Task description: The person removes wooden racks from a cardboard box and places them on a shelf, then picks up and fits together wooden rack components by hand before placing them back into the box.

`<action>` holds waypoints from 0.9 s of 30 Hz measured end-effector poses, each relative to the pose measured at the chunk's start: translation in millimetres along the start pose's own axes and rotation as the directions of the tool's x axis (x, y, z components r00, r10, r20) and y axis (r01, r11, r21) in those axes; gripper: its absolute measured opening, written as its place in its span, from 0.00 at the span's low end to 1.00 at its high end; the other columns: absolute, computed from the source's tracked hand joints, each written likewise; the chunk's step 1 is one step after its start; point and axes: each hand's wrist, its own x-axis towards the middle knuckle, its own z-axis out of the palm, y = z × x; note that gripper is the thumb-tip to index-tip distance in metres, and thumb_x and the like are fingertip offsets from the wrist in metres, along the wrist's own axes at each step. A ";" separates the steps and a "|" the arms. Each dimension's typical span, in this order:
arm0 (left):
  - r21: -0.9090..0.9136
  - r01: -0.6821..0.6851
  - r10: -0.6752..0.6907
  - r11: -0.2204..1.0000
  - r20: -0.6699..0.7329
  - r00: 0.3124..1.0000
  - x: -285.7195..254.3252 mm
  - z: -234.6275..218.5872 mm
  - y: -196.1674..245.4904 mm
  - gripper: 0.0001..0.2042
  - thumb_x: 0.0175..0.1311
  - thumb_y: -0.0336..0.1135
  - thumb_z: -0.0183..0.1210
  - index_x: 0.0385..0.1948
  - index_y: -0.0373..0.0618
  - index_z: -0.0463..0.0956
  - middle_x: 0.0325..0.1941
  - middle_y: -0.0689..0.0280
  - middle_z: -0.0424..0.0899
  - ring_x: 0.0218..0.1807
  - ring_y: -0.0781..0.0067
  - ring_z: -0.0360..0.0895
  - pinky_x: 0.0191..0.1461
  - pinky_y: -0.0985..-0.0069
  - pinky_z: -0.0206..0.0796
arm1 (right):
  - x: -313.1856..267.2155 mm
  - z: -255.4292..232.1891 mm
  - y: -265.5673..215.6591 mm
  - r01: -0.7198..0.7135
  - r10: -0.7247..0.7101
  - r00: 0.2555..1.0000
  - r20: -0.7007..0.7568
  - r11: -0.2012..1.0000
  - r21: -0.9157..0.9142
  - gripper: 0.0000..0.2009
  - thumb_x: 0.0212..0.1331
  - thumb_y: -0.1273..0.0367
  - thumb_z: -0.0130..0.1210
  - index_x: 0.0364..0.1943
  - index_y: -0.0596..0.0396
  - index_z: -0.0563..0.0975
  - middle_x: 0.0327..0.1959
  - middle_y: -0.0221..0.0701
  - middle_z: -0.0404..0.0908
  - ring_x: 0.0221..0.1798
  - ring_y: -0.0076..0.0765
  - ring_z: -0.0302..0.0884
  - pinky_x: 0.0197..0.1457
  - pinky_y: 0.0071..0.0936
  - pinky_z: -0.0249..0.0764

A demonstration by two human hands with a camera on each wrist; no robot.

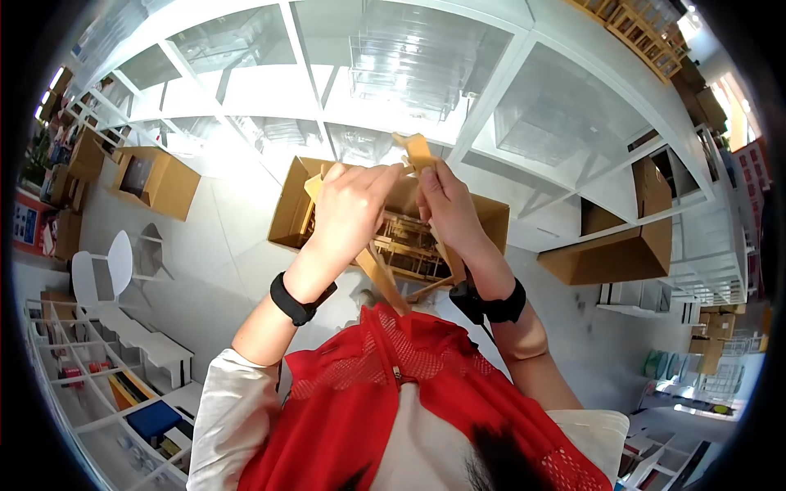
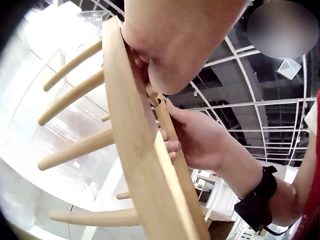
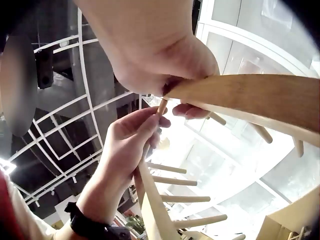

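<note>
Two pale wooden bars with round pegs are held up in front of the chest. My left hand (image 1: 352, 204) grips one bar (image 2: 131, 130), whose pegs (image 2: 75, 150) stick out to one side. In the right wrist view, thumb and fingers of the left hand (image 3: 129, 145) pinch a thin wooden dowel (image 3: 162, 106) close to the end of the other bar (image 3: 250, 95). My right hand (image 1: 452, 209) grips that second bar (image 1: 419, 153) near its end. A small round hole shows in its side in the left wrist view. Whether the dowel sits in a hole, I cannot tell.
Below the hands stands an open cardboard box (image 1: 286, 204) with wooden slatted pieces (image 1: 405, 237) inside. White shelving (image 1: 491, 94) with clear containers lies beyond it. Other cardboard boxes (image 1: 168, 188) stand left and right, and a white chair (image 1: 119, 262) is at the left.
</note>
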 end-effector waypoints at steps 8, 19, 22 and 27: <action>-0.091 0.088 -0.087 0.992 0.015 0.996 -10.6 -9.3 -10.9 0.08 0.53 0.26 0.56 0.35 0.44 0.78 0.27 0.67 0.81 0.28 0.68 0.76 0.32 0.73 0.59 | -3.2 22.1 -8.1 -0.008 -0.001 0.996 -0.085 0.995 -0.102 0.15 0.66 0.62 0.43 0.49 0.58 0.68 0.20 0.36 0.73 0.23 0.36 0.73 0.30 0.31 0.69; -0.248 0.168 -0.152 0.954 0.081 0.985 -33.5 11.9 -25.9 0.13 0.49 0.22 0.53 0.38 0.44 0.76 0.28 0.62 0.80 0.32 0.61 0.78 0.34 0.68 0.64 | -6.7 44.0 16.3 0.032 -0.102 0.981 -0.166 0.924 -0.381 0.13 0.64 0.65 0.42 0.45 0.60 0.67 0.27 0.48 0.76 0.32 0.59 0.74 0.33 0.43 0.69; -0.448 0.334 -0.341 0.829 0.068 0.938 -39.5 20.3 -15.6 0.09 0.54 0.21 0.54 0.37 0.38 0.75 0.27 0.56 0.80 0.32 0.57 0.79 0.34 0.68 0.68 | -7.3 54.8 15.7 0.039 -0.131 0.968 -0.213 0.921 -0.388 0.13 0.64 0.65 0.43 0.44 0.61 0.67 0.28 0.49 0.76 0.33 0.61 0.74 0.33 0.44 0.69; -0.284 0.242 -0.231 0.928 0.070 0.970 -29.1 32.3 -36.2 0.09 0.56 0.22 0.51 0.39 0.37 0.74 0.29 0.55 0.79 0.32 0.55 0.77 0.35 0.67 0.66 | 11.7 60.2 25.9 0.085 -0.150 0.956 -0.251 0.964 -0.251 0.13 0.64 0.65 0.45 0.43 0.62 0.66 0.28 0.52 0.75 0.33 0.61 0.73 0.33 0.44 0.68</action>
